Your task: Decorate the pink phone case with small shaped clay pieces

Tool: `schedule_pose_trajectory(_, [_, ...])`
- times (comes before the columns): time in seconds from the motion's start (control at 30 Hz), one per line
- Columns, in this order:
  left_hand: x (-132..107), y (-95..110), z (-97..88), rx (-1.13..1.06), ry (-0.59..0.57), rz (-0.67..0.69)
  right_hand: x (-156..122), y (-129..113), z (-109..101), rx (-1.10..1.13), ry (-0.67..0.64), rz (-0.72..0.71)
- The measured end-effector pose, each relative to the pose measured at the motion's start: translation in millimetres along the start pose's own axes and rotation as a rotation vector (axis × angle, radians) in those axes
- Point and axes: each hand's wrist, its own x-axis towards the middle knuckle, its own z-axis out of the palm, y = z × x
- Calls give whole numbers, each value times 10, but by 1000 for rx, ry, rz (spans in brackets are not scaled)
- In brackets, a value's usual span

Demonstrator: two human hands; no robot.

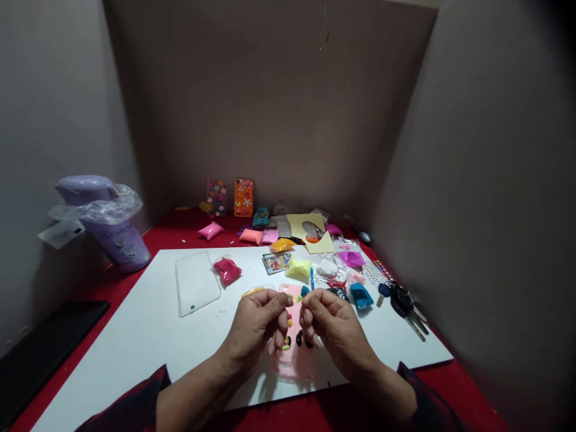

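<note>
A pink phone case (pixel 294 363) with small coloured clay pieces on it lies on the white board (pixel 148 336), below both hands. Above its left side, my left hand (pixel 263 315) is closed in a pinch, thumb against forefinger. My right hand (pixel 330 321) pinches in the same way over the case's right side, a short gap from the left. Whatever sits between the fingertips is too small to name. Dark clay pieces (pixel 299 339) show on the case between the hands. The hands cover parts of the case.
Left of the hands lie a clear case (pixel 198 282) and a red clay packet (pixel 227 271). Yellow (pixel 298 267) and blue (pixel 361 296) packets stand beyond and to the right, near keys (pixel 407 306). A purple tumbler (pixel 112 234) and a black tablet-like slab (pixel 49 354) are at left. Walls enclose the table.
</note>
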Motion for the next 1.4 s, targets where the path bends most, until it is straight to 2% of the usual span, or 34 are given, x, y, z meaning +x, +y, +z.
schedule_pose_trajectory(0.1, [2, 19, 5, 21, 19, 0, -23, -26, -6, -79, -9, -33])
schedule_pose_trajectory(0.17, [3, 37, 7, 39, 32, 4, -45, -38, -16, -220, -13, -96])
schedule_pose_trajectory(0.23, [5, 52, 3, 54, 44, 18, -62, -39, -27, -453, -25, -224])
schedule_pose_trajectory(0.33, [12, 66, -8, 54, 63, 41, -69, -21, -34, -860, -108, -490])
schedule_pose_trajectory(0.43, [17, 82, -12, 51, 87, 45, -60, 7, -35, -1086, -196, -642])
schedule_pose_trajectory(0.6, [15, 104, 1, 55, 127, 45, -37, 74, -72, -1125, -170, -645])
schedule_pose_trajectory(0.83, [32, 104, -19, 47, 128, 52, -19, 106, -62, -1224, -207, -683])
schedule_pose_trajectory(1.0, [38, 98, -29, 54, 117, 60, -16, 111, -57, -1177, -178, -641])
schedule_pose_trajectory(1.4, [49, 85, -53, 51, 109, 69, -29, 159, -109, -1188, -278, -641])
